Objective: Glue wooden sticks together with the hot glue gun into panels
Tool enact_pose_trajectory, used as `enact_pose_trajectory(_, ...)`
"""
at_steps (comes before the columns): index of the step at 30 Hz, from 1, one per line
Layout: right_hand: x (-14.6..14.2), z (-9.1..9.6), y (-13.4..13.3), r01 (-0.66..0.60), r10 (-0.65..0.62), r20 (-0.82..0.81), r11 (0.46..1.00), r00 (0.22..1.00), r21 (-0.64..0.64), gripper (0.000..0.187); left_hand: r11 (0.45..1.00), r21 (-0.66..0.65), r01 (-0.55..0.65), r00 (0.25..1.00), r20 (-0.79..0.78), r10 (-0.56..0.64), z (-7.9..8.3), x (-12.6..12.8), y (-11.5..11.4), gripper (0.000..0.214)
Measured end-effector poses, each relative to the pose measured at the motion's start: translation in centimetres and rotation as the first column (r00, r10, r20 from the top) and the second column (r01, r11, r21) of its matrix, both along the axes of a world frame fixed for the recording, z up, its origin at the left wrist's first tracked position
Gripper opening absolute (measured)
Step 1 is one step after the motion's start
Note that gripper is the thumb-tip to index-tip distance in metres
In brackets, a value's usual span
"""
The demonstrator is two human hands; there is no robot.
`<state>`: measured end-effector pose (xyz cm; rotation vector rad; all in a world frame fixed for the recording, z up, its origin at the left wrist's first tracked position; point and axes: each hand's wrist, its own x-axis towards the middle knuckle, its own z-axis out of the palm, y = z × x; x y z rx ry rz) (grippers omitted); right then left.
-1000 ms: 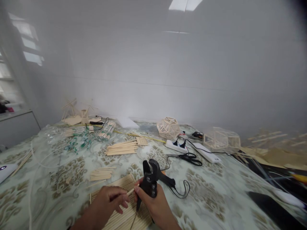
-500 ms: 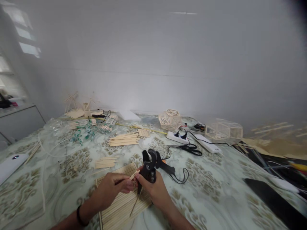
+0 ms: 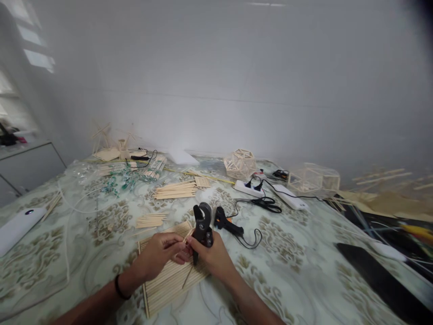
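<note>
My left hand [image 3: 168, 252] is closed, its fingertips pinching thin wooden sticks [image 3: 188, 234] near my right thumb. In my right hand [image 3: 210, 256] is a black hand cutter [image 3: 202, 225] with a hooked jaw, pointing up and away from me; my fingers hide most of its handles. The right thumb and fingertips meet the sticks beside the left fingers. Below both hands lies a mat of wooden sticks [image 3: 169, 293] set side by side, edged by a stick at its left. A thin dark strip [image 3: 187, 277] slants over the mat under the cutter.
A black glue gun [image 3: 228, 223] with a cord lies right of the cutter. Beyond are stick piles [image 3: 176, 189], scissors [image 3: 267, 204], a power strip [image 3: 248, 188] and a wooden lattice ball [image 3: 240, 163]. A small stick pile [image 3: 150, 220] lies left of the hands.
The view has shifted slightly. The cutter has moved a little left, so a gap shows between it and the glue gun. Both hands keep their grips close together over the mat.
</note>
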<state>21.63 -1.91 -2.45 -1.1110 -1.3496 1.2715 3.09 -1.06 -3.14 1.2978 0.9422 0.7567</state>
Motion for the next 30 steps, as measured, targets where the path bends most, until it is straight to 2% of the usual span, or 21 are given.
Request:
enact_pose_trajectory(3, 0.1, -0.2, 0.0, 0.034, -0.036, 0.075, 0.999, 0.996, 0.029, 0.035, 1.000, 0.005, 0.019, 0.999, -0.026, -0.019, 0.4, -0.1, -0.1, 0.044)
enact_pose_trajectory(8, 1.5, 0.2, 0.2, 0.046, -0.079, 0.208, 0.986, 0.975, 0.160, 0.038, 1.000, 0.019, 0.024, 0.999, -0.048, -0.023, 0.3, -0.4, 0.1, 0.046)
enact_pose_trajectory(11, 3.5, 1.0, 0.4, 0.093, -0.166, 0.313, 0.967, 0.935, 0.236, 0.036, 0.993, 0.116, -0.018, 0.986, -0.165, 0.038, 0.1, -1.2, 0.8, 0.040)
enact_pose_trajectory(12, 4.1, 1.3, 0.5, 0.061, -0.145, 0.362, 0.970, 0.921, 0.234, 0.033, 0.983, 0.181, -0.021, 0.970, -0.236, 0.064, 0.2, -1.7, 1.2, 0.038)
enact_pose_trajectory(14, 5.0, 1.8, 0.5, -0.094, -0.011, 0.505, 0.979, 0.863, 0.182, 0.026, 0.932, 0.363, 0.012, 0.898, -0.414, 0.150, 0.4, -3.0, 2.4, 0.034)
enact_pose_trajectory(16, 5.1, 2.1, 0.3, -0.287, 0.149, 0.657, 0.952, 0.739, 0.108, 0.018, 0.846, 0.527, 0.080, 0.800, -0.541, 0.261, 0.5, -4.5, 3.8, 0.031)
enact_pose_trajectory(18, 4.5, 2.0, 0.0, -0.419, 0.239, 0.763, 0.907, 0.600, 0.046, 0.015, 0.782, 0.611, 0.124, 0.693, -0.618, 0.373, 0.3, -5.8, 5.0, 0.029)
enact_pose_trajectory(19, 4.1, 1.9, -0.1, -0.456, 0.258, 0.795, 0.890, 0.548, 0.026, 0.017, 0.779, 0.612, 0.136, 0.674, -0.633, 0.380, 0.0, -6.3, 5.5, 0.028)
enact_pose_trajectory(21, 3.4, 1.4, -0.4, -0.489, 0.269, 0.833, 0.872, 0.483, 0.002, 0.018, 0.778, 0.610, 0.151, 0.651, -0.654, 0.386, -0.6, -7.0, 6.1, 0.025)
enact_pose_trajectory(25, 2.5, 0.5, -0.3, -0.464, 0.204, 0.876, 0.886, 0.437, 0.025, 0.015, 0.776, 0.608, 0.165, 0.636, -0.667, 0.388, -1.7, -7.2, 6.3, 0.019)
enact_pose_trajectory(30, 1.9, 0.0, 0.1, -0.409, 0.117, 0.916, 0.911, 0.383, 0.055, 0.021, 0.763, 0.618, 0.189, 0.672, -0.648, 0.359, -1.2, -6.5, 7.1, 0.024)
